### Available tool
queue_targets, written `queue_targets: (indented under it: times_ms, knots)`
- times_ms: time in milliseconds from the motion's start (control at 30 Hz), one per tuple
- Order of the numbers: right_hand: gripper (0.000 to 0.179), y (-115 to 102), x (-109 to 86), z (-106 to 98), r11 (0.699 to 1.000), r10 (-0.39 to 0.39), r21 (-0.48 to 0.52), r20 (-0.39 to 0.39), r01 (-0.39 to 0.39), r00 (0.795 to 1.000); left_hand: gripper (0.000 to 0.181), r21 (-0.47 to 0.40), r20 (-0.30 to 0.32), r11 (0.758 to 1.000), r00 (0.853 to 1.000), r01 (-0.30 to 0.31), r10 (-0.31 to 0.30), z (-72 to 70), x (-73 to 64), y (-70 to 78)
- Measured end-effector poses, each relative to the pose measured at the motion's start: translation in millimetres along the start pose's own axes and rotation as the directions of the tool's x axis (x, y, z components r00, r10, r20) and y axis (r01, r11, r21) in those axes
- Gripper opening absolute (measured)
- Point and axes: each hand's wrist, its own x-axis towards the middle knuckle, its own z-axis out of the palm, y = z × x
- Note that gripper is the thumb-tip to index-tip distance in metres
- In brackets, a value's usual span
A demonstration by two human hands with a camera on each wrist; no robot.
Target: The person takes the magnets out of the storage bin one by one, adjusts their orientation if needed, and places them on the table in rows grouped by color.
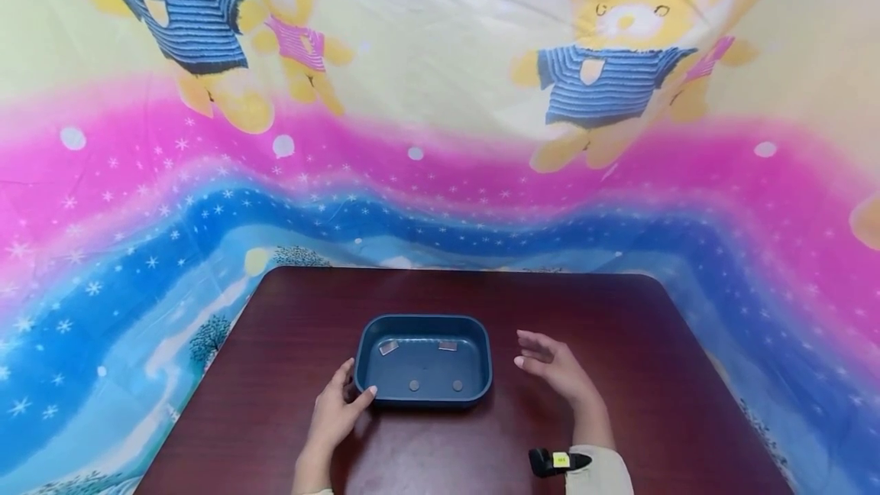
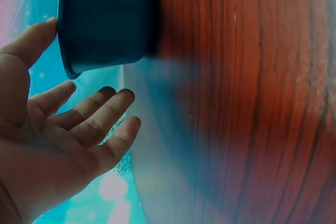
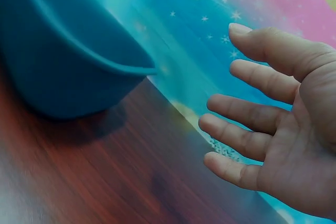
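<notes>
A dark blue rounded rectangular tray (image 1: 425, 402) stands on the table. Toward its back lie two small flat rectangular pieces, a left one (image 1: 389, 347) and a right one (image 1: 448, 346). Nearer its front are two small grey discs, a left one (image 1: 414, 386) and a right one (image 1: 457, 386). My left hand (image 1: 334, 412) is at the tray's front left corner, thumb tip at the rim and the other fingers spread loosely beside the wall in the left wrist view. To the right of the tray, my right hand (image 1: 555, 370) hovers apart from it, fingers extended, holding nothing.
The dark red-brown wooden table (image 1: 584, 304) has rounded far corners. Behind and around it hangs a printed cloth (image 1: 440, 98) with bears and snowflakes. A black strap device with a yellow label (image 1: 560, 461) sits at the right wrist, by a light sleeve (image 1: 600, 472).
</notes>
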Motion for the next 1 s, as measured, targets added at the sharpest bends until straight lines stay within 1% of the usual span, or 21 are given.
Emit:
queue_targets:
  times_ms: [100, 167, 267, 367, 467, 567, 733, 867, 1000]
  knots:
    - [0.059, -2, 6.4, 2, 1.000, -0.012, 0.020, 0.041, 0.011, 0.999, 0.067, -0.013, 0.011, 1.000, 1.000, 0.001, -0.001, 3.0, 0.9, -0.8]
    - [0.059, -4, 9.4, 2, 1.000, 0.005, 0.000, 0.067, -0.005, 0.998, 0.067, -0.028, 0.031, 0.999, 0.999, 0.018, -0.017, 4.7, 1.0, -0.8]
    - [0.058, -10, 14.4, 3, 0.998, 0.051, -0.044, 0.113, -0.047, 0.992, 0.068, -0.037, 0.055, 0.999, 0.998, 0.037, -0.035, 5.0, 0.3, 0.4]
    - [0.058, -16, 20.8, 5, 0.992, 0.109, -0.087, 0.176, -0.095, 0.978, 0.069, -0.036, 0.064, 0.998, 0.997, 0.051, -0.048, 3.7, 0.3, 2.0]
    - [0.056, -22, 28.0, 7, 0.988, 0.147, -0.086, 0.238, -0.130, 0.960, 0.069, -0.030, 0.074, 0.998, 0.996, 0.060, -0.058, 2.4, 1.3, 3.0]
    - [0.051, -30, 35.5, 10, 0.987, 0.160, -0.074, 0.283, -0.144, 0.946, 0.070, -0.025, 0.079, 0.997, 0.995, 0.066, -0.064, 1.2, 1.9, 3.8]
    - [0.047, -38, 48.8, 16, 0.983, 0.183, -0.074, 0.332, -0.168, 0.925, 0.069, -0.023, 0.082, 0.997, 0.994, 0.073, -0.071, 0.0, 1.4, 4.5]
    - [0.047, -43, 58.0, 21, 0.977, 0.209, -0.110, 0.365, -0.181, 0.907, 0.069, -0.028, 0.082, 0.997, 0.994, 0.072, -0.069, 0.1, 1.5, 3.8]
    - [0.047, -51, 65.7, 26, 0.975, 0.216, -0.139, 0.383, -0.175, 0.898, 0.070, -0.035, 0.084, 0.997, 0.994, 0.073, -0.070, 0.0, 2.1, 3.1]
